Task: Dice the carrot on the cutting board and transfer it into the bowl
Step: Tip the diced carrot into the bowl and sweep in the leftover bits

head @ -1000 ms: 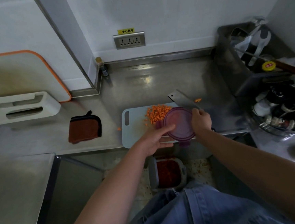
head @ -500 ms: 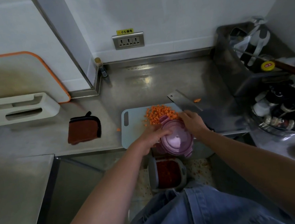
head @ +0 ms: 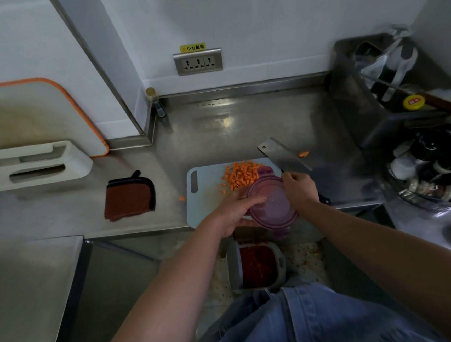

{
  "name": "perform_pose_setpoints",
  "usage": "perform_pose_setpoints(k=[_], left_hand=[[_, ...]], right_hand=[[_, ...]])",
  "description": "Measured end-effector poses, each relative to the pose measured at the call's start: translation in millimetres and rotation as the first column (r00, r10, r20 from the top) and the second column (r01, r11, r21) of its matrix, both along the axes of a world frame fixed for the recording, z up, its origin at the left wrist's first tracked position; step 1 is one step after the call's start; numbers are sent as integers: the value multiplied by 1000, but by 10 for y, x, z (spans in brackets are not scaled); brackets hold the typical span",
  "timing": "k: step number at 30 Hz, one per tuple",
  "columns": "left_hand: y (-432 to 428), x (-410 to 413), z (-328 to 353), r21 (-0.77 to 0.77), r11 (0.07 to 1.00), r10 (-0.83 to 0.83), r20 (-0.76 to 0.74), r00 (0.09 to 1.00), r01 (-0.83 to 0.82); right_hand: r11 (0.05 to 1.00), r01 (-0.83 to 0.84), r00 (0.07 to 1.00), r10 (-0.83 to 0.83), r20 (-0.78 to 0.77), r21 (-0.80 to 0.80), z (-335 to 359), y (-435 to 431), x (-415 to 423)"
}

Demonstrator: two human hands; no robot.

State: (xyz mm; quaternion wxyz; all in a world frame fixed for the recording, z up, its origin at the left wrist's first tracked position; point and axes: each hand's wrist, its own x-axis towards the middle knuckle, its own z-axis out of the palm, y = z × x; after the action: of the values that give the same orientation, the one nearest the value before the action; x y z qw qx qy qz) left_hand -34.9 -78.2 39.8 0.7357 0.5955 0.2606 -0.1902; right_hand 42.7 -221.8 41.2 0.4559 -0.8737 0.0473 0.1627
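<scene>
Nearest, below the counter edge, a grey plastic bin of red-orange scraps (head: 257, 266) stood on the floor. Just above it, the left hand (head: 236, 210) gripped the left side of a round translucent purple plastic bowl (head: 272, 202), with the thumb on top and the fingers curled beneath. The bowl was tilted and hung over the near edge of the pale blue-grey plastic cutting board (head: 207, 199). The right hand (head: 299, 189) lay against the bowl's right rim, but I could not tell whether it clasped the rim or only steadied it.

Just beyond the bowl, the diced carrot (head: 240, 176) sat in a loose orange heap at the far middle of the board, none of it visibly in the bowl. A steel cleaver (head: 283, 157) lay to the right of the heap, its blade pointing far-left and no hand on it. One orange piece (head: 304, 154) lay beside the blade and another (head: 181, 198) on the steel counter (head: 242, 125) to the left, near a folded brown cloth (head: 130, 197).

The dicing looked finished and the transfer was just starting. The next move probably called for holding the rim low at the board's edge and sweeping the heap in without scattering it.
</scene>
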Motion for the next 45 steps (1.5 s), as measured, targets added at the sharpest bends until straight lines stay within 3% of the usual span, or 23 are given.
perform_pose_setpoints(k=[3, 6, 9, 12, 15, 18, 24, 28, 35, 42, 45], left_hand=[[-3, 25, -48, 23, 997, 72, -1, 997, -72], [17, 51, -32, -9, 976, 218, -52, 974, -219], [42, 72, -7, -125, 937, 318, -90, 944, -327], [4, 80, 1, -104, 943, 316, -15, 949, -316], [-93, 108, 25, -153, 951, 269, -21, 963, -269], [-185, 125, 53, -251, 930, 258, -68, 964, -267], [-263, 233, -14, -193, 932, 311, -2, 950, -306], [-298, 307, -2, -182, 925, 335, -18, 942, -333], [-363, 496, -92, -252, 862, 431, -95, 897, -440], [-492, 621, -287, -262, 816, 489, -162, 857, -515], [-502, 616, -346, -257, 793, 522, -181, 833, -552]], right_hand=[[991, -95, 988, 105, 113, -92, -41, -12, 17], [914, -373, 848, 406, 341, -161, -55, -62, -26], [794, -591, 766, 607, 212, -141, -110, -68, -71], [785, -620, 777, 613, 144, 8, -178, -75, -92], [826, -524, 852, 509, 126, 208, -144, -96, -125], [841, -465, 885, 450, 120, 277, -115, -104, -115], [902, -388, 917, 358, 175, 190, -143, -166, 8], [946, -2, 999, 16, -42, 325, -61, -282, 231], [794, 462, 884, -377, -277, 396, -252, -748, 773], [753, 578, 806, -466, -364, 315, -607, -1144, 1068], [829, 505, 816, -370, -444, 239, -747, -1238, 1111]])
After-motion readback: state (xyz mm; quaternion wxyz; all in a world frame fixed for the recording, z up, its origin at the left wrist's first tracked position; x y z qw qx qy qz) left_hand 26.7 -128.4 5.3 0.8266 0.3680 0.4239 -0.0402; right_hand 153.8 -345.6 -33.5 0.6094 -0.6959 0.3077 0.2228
